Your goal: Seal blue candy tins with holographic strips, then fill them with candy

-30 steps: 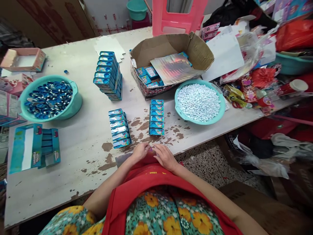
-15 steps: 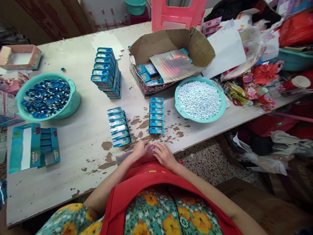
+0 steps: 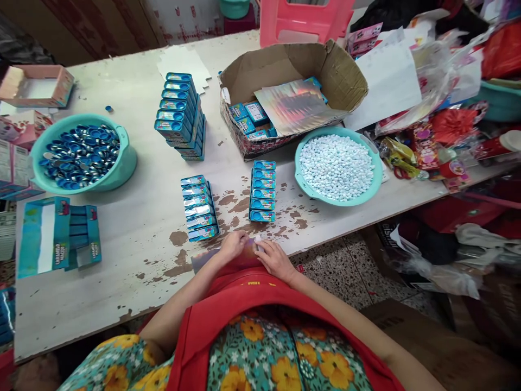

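My left hand (image 3: 233,245) is at the table's front edge, its fingertips pinched together; what they hold, if anything, is too small to make out. Close beside it, my right hand (image 3: 275,258) has its thumb and fingers closed on a small whitish piece (image 3: 259,244). A shiny rainbow-sheened sheet (image 3: 198,262) lies under my left wrist and shows between the hands. Just beyond are two rows of small blue boxes, one on the left (image 3: 199,209) and one on the right (image 3: 262,191), with round recesses visible in their tops.
A turquoise basin of blue and silver caps (image 3: 129,155) stands left, another of white tablets (image 3: 303,182) right. A cardboard box (image 3: 285,58) holds blue boxes and a shiny sheet. Stacked blue boxes (image 3: 179,117), display cartons (image 3: 49,239) and a pink stool (image 3: 305,24) surround the work area.
My right fingers have shifted slightly, and a whitish piece now shows at their tips where a purple sheen showed before. The view has moved a little; the boxes and basins stay put.
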The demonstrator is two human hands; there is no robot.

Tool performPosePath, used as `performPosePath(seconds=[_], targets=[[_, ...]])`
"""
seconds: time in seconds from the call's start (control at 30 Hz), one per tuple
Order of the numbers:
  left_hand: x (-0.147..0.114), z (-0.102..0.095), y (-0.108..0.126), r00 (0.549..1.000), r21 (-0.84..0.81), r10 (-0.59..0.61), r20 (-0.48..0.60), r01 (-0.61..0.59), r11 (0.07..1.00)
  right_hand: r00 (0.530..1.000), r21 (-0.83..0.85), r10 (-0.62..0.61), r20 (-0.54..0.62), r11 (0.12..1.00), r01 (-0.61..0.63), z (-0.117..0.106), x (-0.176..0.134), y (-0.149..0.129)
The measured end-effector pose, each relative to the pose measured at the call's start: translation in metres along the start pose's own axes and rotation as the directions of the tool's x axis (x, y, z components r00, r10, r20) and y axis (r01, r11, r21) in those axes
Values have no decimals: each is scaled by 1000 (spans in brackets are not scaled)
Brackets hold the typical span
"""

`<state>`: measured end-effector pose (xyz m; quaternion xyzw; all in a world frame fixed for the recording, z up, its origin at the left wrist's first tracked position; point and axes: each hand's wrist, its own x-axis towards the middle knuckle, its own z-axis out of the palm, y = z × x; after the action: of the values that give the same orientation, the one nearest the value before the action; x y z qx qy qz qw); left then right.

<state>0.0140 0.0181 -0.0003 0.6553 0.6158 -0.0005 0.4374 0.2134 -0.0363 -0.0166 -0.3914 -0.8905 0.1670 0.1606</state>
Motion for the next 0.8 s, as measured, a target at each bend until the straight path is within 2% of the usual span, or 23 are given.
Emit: performPosePath(seconds=[0.1,0.2,0.3,0.43,0.57,0.7,0.8], targets=[[0,-1,1,1000,4,24,15,-24,1000,995,42,96,-26,995,-95,-4,9,-2],[-1,-2,2,998,11,57,25,-57,998,983,0,183,-10,983,-183,-5,24,-5],[-1,0,1,997,3,75,18,-75,997,986,-40,164,14,986,-163,-1,29,-5],[0,3,0,999,4,34,8,-34,999,997,-65,76,-18,995,-77,2,20,-1],[2,3,0,1000,-1,7,-4,-7,1000,996,-41,65,-56,997,-67,-2,15,-1],[5,5,-3,1000,-11,-13,-22,13,1000,996,22,42,-78,999,-40,-16,19,-5],[4,5,-3,999,-13,-37,-36,36,999,993,114,112,-34,988,-108,-40,24,-10]])
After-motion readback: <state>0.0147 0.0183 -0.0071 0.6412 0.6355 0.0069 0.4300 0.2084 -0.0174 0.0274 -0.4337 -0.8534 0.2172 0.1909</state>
